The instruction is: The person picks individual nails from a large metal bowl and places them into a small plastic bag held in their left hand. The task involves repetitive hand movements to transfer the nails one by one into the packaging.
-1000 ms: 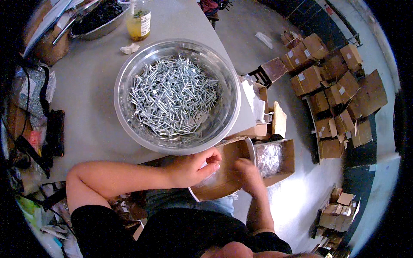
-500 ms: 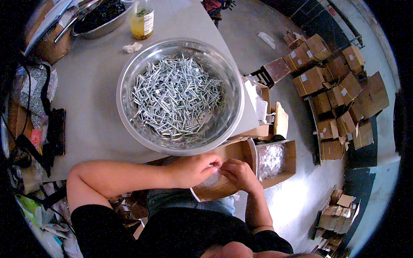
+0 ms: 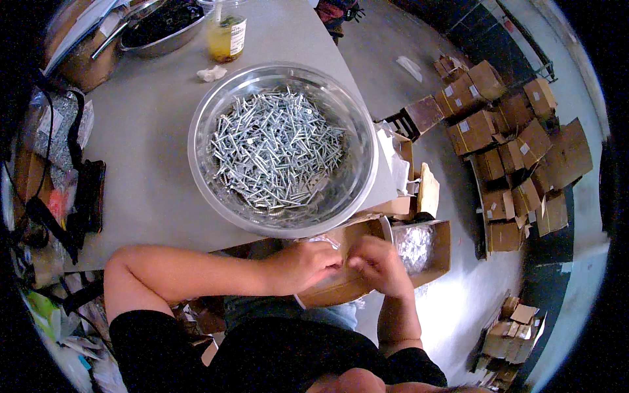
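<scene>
My left hand (image 3: 309,266) is closed over an open cardboard box (image 3: 357,237) at the table's near edge. A crumpled piece of clear plastic (image 3: 325,241), which looks like a small bag, pokes out at its fingers. Just to the right hovers my right hand (image 3: 382,267), a small gap from the left one. Its fingers are curled but smeared by motion, so whether they hold anything does not show. Beyond both hands a large steel bowl (image 3: 196,171) stands on the grey table (image 3: 141,196), holding a heap of silvery screws (image 3: 278,150).
Beside the box, another carton (image 3: 442,245) holds clear plastic bags (image 3: 414,247). A drink cup (image 3: 226,39), a white crumpled lump (image 3: 212,73) and a dark-filled metal basin (image 3: 164,29) stand at the back. Stacked cardboard boxes (image 3: 475,131) line the right side.
My right hand has moved away from my left hand, to the right; their fingertips were together before. Clear plastic now shows above the left hand. The view has shifted slightly.
</scene>
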`<state>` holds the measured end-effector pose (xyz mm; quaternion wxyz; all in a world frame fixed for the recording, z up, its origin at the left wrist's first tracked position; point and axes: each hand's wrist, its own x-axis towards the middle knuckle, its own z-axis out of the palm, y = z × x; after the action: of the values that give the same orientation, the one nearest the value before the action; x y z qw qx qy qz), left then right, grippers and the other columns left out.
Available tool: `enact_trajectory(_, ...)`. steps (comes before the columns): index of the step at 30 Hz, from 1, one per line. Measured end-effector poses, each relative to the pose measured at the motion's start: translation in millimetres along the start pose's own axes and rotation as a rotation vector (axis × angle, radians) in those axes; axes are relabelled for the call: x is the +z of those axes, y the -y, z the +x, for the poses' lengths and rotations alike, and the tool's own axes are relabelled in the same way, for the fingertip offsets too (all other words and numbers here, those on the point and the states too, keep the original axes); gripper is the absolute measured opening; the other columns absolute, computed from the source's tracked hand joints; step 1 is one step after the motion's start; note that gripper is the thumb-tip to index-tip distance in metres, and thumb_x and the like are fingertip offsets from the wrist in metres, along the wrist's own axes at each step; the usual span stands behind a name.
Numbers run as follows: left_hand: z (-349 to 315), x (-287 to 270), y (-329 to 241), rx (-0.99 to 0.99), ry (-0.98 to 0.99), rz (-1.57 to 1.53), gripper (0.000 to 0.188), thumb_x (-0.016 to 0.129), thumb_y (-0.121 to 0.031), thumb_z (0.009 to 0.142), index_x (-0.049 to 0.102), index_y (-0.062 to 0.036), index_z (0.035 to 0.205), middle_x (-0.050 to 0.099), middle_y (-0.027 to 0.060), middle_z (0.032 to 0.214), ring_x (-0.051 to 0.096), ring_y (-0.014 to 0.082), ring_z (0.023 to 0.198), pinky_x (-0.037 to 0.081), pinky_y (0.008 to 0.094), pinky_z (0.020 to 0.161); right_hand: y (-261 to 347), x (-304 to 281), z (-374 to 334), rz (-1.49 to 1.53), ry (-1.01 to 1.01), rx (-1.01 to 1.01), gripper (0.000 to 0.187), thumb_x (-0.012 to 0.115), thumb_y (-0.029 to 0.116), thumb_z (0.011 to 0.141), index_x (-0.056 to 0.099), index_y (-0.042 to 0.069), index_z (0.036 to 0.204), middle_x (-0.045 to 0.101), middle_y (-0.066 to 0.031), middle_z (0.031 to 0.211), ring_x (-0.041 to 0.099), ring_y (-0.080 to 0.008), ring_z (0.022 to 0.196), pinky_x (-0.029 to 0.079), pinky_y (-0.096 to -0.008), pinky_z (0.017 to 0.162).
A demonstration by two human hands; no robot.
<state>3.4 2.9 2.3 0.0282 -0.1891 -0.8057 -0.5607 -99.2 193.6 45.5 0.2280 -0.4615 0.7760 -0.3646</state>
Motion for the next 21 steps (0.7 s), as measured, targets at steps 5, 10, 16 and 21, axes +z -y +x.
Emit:
enact_trajectory(5,-3,5,8,-0.082,0.018,0.067,0.012,0.063,-0.009,0.082,0.061,-0.0012,0.092,0.060,0.0166,0.096,0.059,0.0357,0.094,0.045,0.0438,0.083,45,-17,50,-0.341,-0.263,-0.296,0.026,0.071,0.027,0.079,0.063,0.005,0.091,0.062,-0.0111,0.097,0.059,-0.0310,0.087,0.047,-0.0371,0.076)
enact_trajectory(10,-11,25,24,-0.149,-0.073,-0.272,0.019,0.058,-0.013,0.089,0.064,-0.0056,0.105,0.056,0.0151,0.116,0.051,0.0303,0.115,0.040,0.0401,0.098,75,-2,99,-0.642,0.020,-0.363,0.058,0.068,0.052,0.072,0.064,0.008,0.109,0.063,-0.0113,0.114,0.060,-0.0301,0.103,0.045,-0.0408,0.087)
enact_trajectory(16,-7,15,19,-0.079,-0.086,0.097,0.019,0.059,-0.018,0.088,0.065,-0.0065,0.103,0.062,0.0149,0.107,0.058,0.0301,0.103,0.045,0.0399,0.090,76,-13,109,-0.630,0.370,-0.260,0.045,0.071,0.039,0.073,0.065,0.008,0.106,0.064,-0.0109,0.110,0.061,-0.0285,0.101,0.048,-0.0389,0.083)
enact_trajectory(21,-3,4,8,-0.092,-0.034,0.101,0.015,0.061,-0.019,0.085,0.066,-0.0056,0.087,0.064,0.0143,0.093,0.061,0.0309,0.088,0.047,0.0432,0.079,65,-27,107,-0.379,0.286,-0.367,0.034,0.076,0.017,0.068,0.068,0.006,0.098,0.066,-0.0107,0.100,0.064,-0.0283,0.093,0.052,-0.0376,0.078)
